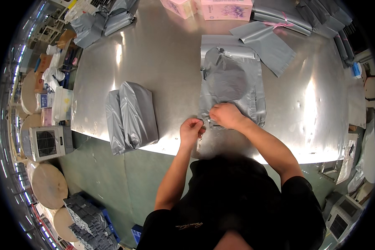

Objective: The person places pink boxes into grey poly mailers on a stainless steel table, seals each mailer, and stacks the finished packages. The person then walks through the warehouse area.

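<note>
- As a person in a black short-sleeved shirt [237,200] stands at its near edge, a shiny metal bench [175,62] spreads beneath work on grey plastic bags; the wearer's body hides a middle stretch of that edge.
- On the floor beyond the near left corner, a pile of small grey packets [89,218] sits beside a boxy vented unit [48,143], which stands closer to the bench's left edge.
- Near the left end of the near edge, two plump grey parcels [139,114] lie pressed side by side, reaching past the edge in this view.
- Right of the bench's middle, a crumpled grey bag [229,79] lies over flat grey sheeting, its near end just inside the near edge.
- Grey bundles crowd the far left corner [87,31] and the far right corner [325,18].
- Toward the far edge, two pink flowered boxes [227,10] stand beside grey rolls tied with pink ribbon [281,20].
- Between those rolls and the crumpled bag, a loose grey bag [273,48] slants across, overlapping the sheeting's far right corner.
- At the crumpled bag's near end, the right hand [227,115] rests with curled fingers touching the plastic; whether they grip a fold cannot be told.
- Just beside the bag's near left corner, the left hand [191,130] has bent fingers, tips drawn close; whether anything is pinched between them cannot be told.
</note>
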Motion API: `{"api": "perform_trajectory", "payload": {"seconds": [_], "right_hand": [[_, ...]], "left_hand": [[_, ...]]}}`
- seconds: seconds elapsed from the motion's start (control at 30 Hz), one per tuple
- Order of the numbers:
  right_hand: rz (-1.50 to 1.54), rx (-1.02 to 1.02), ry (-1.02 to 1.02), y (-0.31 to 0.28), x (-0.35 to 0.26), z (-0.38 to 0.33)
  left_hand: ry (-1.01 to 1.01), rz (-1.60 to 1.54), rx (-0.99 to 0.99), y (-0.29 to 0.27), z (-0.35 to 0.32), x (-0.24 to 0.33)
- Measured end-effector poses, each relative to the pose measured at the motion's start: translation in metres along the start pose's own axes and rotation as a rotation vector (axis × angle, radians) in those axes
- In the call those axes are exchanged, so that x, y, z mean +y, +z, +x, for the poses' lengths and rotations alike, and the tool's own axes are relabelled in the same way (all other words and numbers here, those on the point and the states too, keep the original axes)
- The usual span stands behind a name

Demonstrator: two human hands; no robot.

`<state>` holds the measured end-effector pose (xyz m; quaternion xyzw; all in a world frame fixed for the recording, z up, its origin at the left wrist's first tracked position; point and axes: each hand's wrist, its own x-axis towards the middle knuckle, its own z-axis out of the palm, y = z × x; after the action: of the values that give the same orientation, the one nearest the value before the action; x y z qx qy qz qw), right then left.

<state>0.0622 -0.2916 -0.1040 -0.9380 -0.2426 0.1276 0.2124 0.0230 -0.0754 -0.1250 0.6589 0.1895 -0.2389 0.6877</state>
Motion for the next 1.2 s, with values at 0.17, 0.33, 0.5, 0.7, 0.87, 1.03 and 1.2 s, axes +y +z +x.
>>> {"api": "perform_trajectory", "payload": {"seconds": [0.17,0.33,0.5,0.7,0.87,1.03,1.2], "right_hand": [[0.103,0.118,0.013,0.002,0.004,-0.003],[0.154,0.179,-0.018,-0.003,0.001,-0.005],[0.064,0.201,-0.093,0.001,0.003,-0.006],[-0.024,0.475,0.015,0.003,0.013,0.000],[0.097,0.573,0.097,-0.026,0.020,0.004],[0.174,0.406,0.089,-0.016,0.006,-0.012],[0.120,0.459,0.040,0.009,-0.002,-0.020]], "left_hand": [[0.021,-0.238,-0.003,0.018,-0.011,0.014],[0.147,-0.159,-0.018,0.035,-0.014,0.010],[0.134,-0.119,0.034,0.043,-0.004,0.006],[0.091,0.029,0.079,0.042,-0.002,0.003],[0.051,-0.086,0.014,0.033,-0.001,-0.008],[0.005,-0.175,-0.020,0.029,-0.010,0.008],[-0.056,-0.097,0.001,0.020,-0.014,0.012]]}}
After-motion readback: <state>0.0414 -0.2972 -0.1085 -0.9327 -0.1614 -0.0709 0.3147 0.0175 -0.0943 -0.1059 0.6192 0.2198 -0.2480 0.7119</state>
